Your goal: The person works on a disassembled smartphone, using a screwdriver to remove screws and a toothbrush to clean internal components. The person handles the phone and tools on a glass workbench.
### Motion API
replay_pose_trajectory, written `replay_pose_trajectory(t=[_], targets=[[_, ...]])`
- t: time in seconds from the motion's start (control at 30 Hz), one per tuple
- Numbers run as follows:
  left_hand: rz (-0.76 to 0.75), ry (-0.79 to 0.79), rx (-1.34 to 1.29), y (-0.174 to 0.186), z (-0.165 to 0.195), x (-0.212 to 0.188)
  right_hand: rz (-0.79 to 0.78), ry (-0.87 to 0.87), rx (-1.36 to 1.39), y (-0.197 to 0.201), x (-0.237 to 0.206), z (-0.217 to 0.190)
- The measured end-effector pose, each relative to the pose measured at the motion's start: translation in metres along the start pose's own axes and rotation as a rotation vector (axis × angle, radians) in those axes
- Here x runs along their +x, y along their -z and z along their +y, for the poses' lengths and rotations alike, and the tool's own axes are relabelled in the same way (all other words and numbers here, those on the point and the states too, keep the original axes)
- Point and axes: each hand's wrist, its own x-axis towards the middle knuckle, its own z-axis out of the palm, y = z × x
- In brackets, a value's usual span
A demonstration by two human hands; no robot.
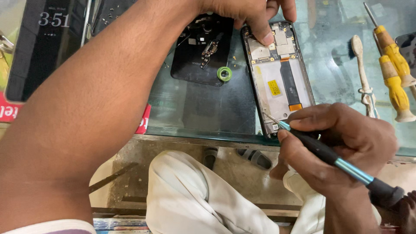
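The right hand grips a black and blue screwdriver, its thin tip touching the bottom left corner of an opened phone lying on the glass counter. Farther off, the left hand presses a fingertip on the phone's top edge, closed on nothing. Left of the phone lies a black back cover with a green ring; to the right, a brush and yellow screwdrivers
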Motion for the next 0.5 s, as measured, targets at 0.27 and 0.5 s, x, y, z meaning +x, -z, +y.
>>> replay_pose_trajectory(t=[0.27,0.5], targets=[[-0.008,-0.019,0.011,-0.0003,-0.004,0.0017,-0.03,-0.084,0.117,-0.0029,0.0047,-0.0113],[-0.013,-0.012,0.002,0.0009,-0.0046,0.0014,-0.041,-0.038,0.084,-0.0013,0.001,-0.0061]])
